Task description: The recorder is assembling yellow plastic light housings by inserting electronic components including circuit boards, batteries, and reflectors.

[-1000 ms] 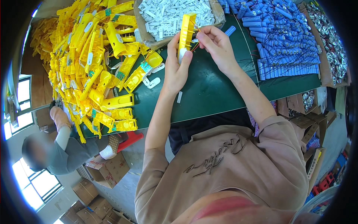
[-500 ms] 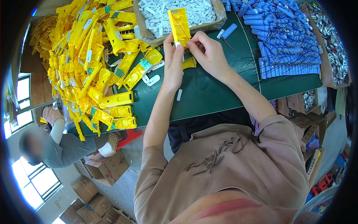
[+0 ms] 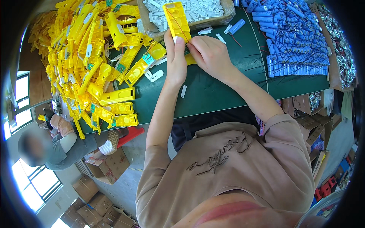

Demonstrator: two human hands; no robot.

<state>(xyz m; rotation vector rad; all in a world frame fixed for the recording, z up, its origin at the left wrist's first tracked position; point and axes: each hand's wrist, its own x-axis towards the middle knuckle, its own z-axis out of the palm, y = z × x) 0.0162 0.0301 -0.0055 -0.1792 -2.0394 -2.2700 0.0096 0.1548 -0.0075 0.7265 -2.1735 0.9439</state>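
Observation:
A long yellow plastic housing [image 3: 177, 19], open side facing me, stands out beyond my hands with a thin red wire along its inside. My left hand [image 3: 176, 62] is closed around its near part, thumb pressed on it. Against its right edge sits my right hand [image 3: 212, 57], fingers curled in; whatever they pinch is hidden. A bit of green circuit board and another yellow part [image 3: 191, 59] show between the hands. Just right of them lie a blue cylindrical battery [image 3: 237, 27] with a red wire and small white plastic strips [image 3: 221, 38].
Yellow housings [image 3: 87, 49] are heaped at left, some with circuit boards. A box [image 3: 229, 13] of white pieces stands at the back. Blue batteries [image 3: 296, 47] pile up right, beside a tray of shiny metal parts [image 3: 340, 49]. A co-worker [image 3: 68, 150] is at left. The table [image 3: 224, 95] is green.
The housing and both hands have shifted slightly away and left. My right hand has turned more back-up, its fingers closer to the housing. White strips beside the battery are now uncovered. The co-worker's arm has moved.

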